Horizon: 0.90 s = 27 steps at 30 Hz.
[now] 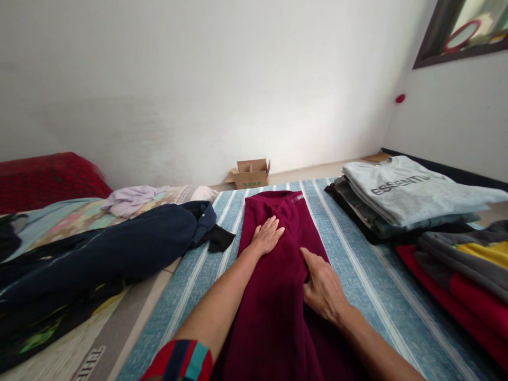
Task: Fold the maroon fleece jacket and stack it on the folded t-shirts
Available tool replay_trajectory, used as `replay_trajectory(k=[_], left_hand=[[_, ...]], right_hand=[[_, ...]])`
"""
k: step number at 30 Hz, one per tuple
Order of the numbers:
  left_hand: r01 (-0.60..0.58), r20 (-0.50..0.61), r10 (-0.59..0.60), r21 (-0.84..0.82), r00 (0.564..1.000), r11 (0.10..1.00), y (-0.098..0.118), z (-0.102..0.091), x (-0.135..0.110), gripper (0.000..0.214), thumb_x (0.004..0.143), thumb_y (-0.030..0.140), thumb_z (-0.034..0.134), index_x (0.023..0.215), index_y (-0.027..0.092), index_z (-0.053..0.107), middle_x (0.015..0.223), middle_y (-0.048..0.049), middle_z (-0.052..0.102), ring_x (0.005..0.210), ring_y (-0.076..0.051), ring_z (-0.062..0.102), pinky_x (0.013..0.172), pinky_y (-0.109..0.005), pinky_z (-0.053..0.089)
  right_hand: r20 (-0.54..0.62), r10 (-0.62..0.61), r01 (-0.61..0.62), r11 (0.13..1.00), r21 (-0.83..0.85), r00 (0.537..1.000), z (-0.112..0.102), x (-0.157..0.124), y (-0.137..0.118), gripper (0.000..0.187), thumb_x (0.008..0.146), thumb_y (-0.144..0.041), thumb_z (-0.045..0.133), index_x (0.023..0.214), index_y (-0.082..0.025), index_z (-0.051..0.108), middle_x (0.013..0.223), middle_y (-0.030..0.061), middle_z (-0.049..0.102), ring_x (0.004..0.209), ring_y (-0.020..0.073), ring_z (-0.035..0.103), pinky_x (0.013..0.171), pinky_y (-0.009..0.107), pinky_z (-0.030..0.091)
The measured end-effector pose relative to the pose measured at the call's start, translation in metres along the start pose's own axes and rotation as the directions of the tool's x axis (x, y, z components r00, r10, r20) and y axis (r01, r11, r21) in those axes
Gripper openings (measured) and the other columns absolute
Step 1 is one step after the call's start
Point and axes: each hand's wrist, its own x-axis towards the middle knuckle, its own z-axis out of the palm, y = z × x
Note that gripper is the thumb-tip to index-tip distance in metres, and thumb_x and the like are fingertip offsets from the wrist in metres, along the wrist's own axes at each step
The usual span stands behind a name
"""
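Note:
A maroon garment point(278, 296) lies lengthwise, folded narrow, on a blue striped mat point(357, 264). My left hand point(266, 234) rests flat on its upper part, fingers stretched out and together. My right hand point(322, 288) lies on the garment's right edge lower down, thumb out, fingers curled under into the cloth fold. A striped sleeve shows on my left arm at the bottom of the view.
A stack of folded shirts point(400, 196), a grey one on top, sits at the right, with red, grey and yellow clothes point(468, 275) nearer. Dark blue clothes point(119, 248) pile up at the left beside a red cushion point(47, 177). A small cardboard box point(251, 172) stands by the wall.

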Motion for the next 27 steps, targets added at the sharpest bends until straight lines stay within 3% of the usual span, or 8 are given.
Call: replay_trajectory(k=[5,12,17,20,22,27], left_hand=[[-0.003,0.004,0.003,-0.020,1.000,1.000,-0.001,0.001,0.002,0.059,0.092,0.049,0.018,0.142,0.020,0.025,0.152,-0.0073,0.015,0.139,-0.019,0.013,0.109,-0.047,0.013],[-0.008,-0.020,0.008,-0.004,1.000,1.000,-0.003,0.004,0.003,0.056,0.092,0.047,0.020,0.141,0.022,0.028,0.152,-0.0066,0.018,0.139,-0.020,0.014,0.109,-0.046,0.016],[-0.003,-0.020,0.003,-0.015,1.000,1.000,-0.002,0.004,0.002,0.055,0.092,0.047,0.021,0.141,0.022,0.027,0.152,-0.0064,0.017,0.139,-0.019,0.014,0.109,-0.046,0.014],[-0.003,-0.030,0.003,-0.017,1.000,1.000,-0.001,0.004,0.002,0.055,0.092,0.047,0.022,0.141,0.022,0.028,0.152,-0.0061,0.018,0.139,-0.019,0.015,0.109,-0.045,0.015],[-0.004,-0.029,0.003,-0.019,1.000,1.000,-0.001,0.003,0.002,0.055,0.092,0.047,0.022,0.140,0.022,0.029,0.152,-0.0061,0.018,0.139,-0.019,0.015,0.109,-0.045,0.015],[0.000,-0.040,-0.001,-0.028,0.999,1.000,-0.001,0.002,0.001,0.056,0.092,0.048,0.020,0.140,0.022,0.029,0.151,-0.0060,0.020,0.139,-0.018,0.016,0.110,-0.044,0.015]], right_hand=[[-0.005,0.021,-0.020,0.999,0.046,1.000,0.000,0.011,-0.003,0.033,0.082,-0.020,0.043,0.111,-0.018,0.059,0.099,0.0081,0.066,0.090,0.0209,0.058,0.075,0.027,0.038],[-0.019,0.066,-0.066,0.998,-0.014,0.998,0.007,0.010,0.003,0.032,0.083,-0.019,0.043,0.110,-0.016,0.060,0.096,0.0084,0.066,0.091,0.0211,0.058,0.075,0.027,0.037],[-0.018,0.000,-0.003,0.983,-0.184,1.000,0.008,0.009,0.006,0.023,0.084,-0.018,0.045,0.101,-0.017,0.061,0.089,0.0078,0.065,0.085,0.0214,0.056,0.072,0.029,0.034],[0.017,-0.044,0.047,0.953,-0.301,0.999,0.008,0.008,0.005,0.026,0.085,-0.013,0.044,0.107,-0.015,0.058,0.090,0.0088,0.065,0.084,0.0223,0.055,0.072,0.031,0.032],[0.036,-0.060,0.069,0.939,-0.336,0.998,0.008,0.007,0.005,0.027,0.086,-0.012,0.043,0.110,-0.015,0.056,0.091,0.0085,0.065,0.084,0.0220,0.055,0.071,0.031,0.031],[0.033,-0.085,0.092,0.935,-0.344,0.996,0.006,0.004,0.012,0.018,0.087,-0.014,0.045,0.095,-0.018,0.061,0.086,0.0058,0.065,0.080,0.0212,0.053,0.069,0.031,0.029]])
